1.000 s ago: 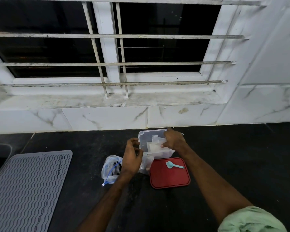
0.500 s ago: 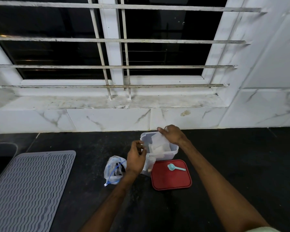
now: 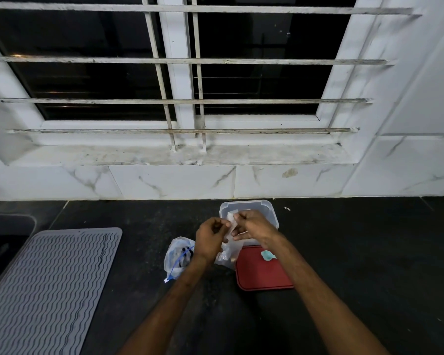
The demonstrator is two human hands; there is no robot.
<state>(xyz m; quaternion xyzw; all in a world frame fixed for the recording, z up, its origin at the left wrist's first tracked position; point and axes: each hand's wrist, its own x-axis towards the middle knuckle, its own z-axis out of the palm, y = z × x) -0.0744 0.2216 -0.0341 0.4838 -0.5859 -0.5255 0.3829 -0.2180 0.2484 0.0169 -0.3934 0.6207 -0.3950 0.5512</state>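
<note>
A clear plastic box (image 3: pixel 265 208) stands open on the black counter near the wall. In front of it my left hand (image 3: pixel 210 237) and my right hand (image 3: pixel 251 225) both pinch the top of a small clear plastic packet (image 3: pixel 230 248), which hangs between them down to the counter. The box's red lid (image 3: pixel 262 275) lies flat in front of the box, and a small teal scoop (image 3: pixel 268 255) rests on it, partly hidden by my right wrist.
A crumpled plastic bag (image 3: pixel 177 254) with a blue strip lies left of the packet. A grey ribbed mat (image 3: pixel 49 285) covers the counter at the left, by a sink edge (image 3: pixel 8 226). The marble-tiled wall (image 3: pixel 164 180) and a barred window (image 3: pixel 180 73) rise behind.
My right hand has come out of the box and back toward me to meet my left hand on the packet. The packet now sits between both hands.
</note>
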